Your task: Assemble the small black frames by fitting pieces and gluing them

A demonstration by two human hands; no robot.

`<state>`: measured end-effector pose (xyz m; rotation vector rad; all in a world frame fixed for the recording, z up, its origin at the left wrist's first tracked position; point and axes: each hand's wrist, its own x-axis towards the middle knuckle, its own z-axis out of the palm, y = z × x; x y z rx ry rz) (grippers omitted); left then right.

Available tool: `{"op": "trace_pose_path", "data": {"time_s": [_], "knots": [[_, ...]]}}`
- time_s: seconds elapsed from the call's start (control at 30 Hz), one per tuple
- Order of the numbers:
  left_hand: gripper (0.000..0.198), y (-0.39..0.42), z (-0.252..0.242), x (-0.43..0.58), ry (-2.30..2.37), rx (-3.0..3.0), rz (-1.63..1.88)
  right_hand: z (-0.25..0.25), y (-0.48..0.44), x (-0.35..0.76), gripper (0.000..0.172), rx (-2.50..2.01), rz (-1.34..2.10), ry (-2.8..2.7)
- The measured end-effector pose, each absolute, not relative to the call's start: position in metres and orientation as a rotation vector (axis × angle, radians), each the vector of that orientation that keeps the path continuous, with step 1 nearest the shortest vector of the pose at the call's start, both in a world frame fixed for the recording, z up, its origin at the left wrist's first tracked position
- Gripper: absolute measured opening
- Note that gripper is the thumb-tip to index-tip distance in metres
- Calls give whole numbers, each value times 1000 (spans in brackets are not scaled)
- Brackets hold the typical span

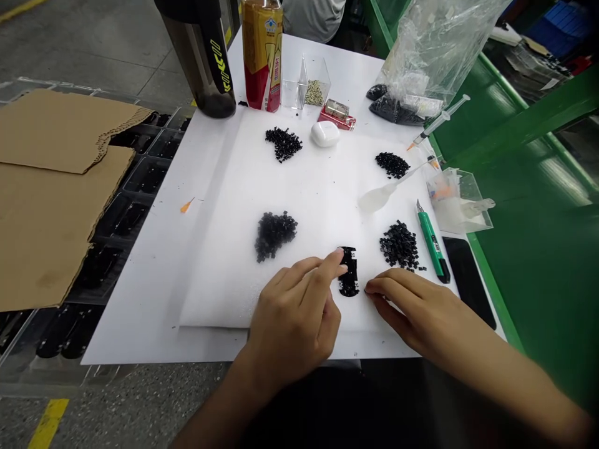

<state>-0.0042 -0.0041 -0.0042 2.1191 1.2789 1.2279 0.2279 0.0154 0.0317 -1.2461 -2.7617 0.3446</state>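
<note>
**A:** What do we find, working left to right from the foam pad?

**B:** Left of the foam pad, we note two cardboard sheets lying over a black plastic tray. On the pad's left half sits a heap of small black parts.

**A:** And the hands?

**B:** The left hand is at the pad's near edge, its forefinger resting on the top end of a black segmented strip, which lies near that edge. It grasps nothing that we can see. The right hand lies open and unclenched, its fingertips just beside the strip.

**A:** The step in hand?

**B:** We judge it to be fingertip adjustment of the strip. The next move calls for light contact, not a firm grip.

**A:** Further right?

**B:** A second heap of black parts, then a green utility knife and a black smartphone, both off the pad's right edge.
</note>
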Motion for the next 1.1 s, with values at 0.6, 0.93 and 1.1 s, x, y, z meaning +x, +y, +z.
{"op": "trace_pose_path", "data": {"time_s": [0.6,0.93,1.1], "knots": [[59,-2,-3,-9,1256,2235,838,30,6,229,17,-1082,71,-2779],[57,-2,-4,-10,1239,2210,882,33,5,197,17,-1096,176,-2762],[55,-2,-7,-9,1248,2223,939,28,14,197,20,-1059,99,-2891]]}}
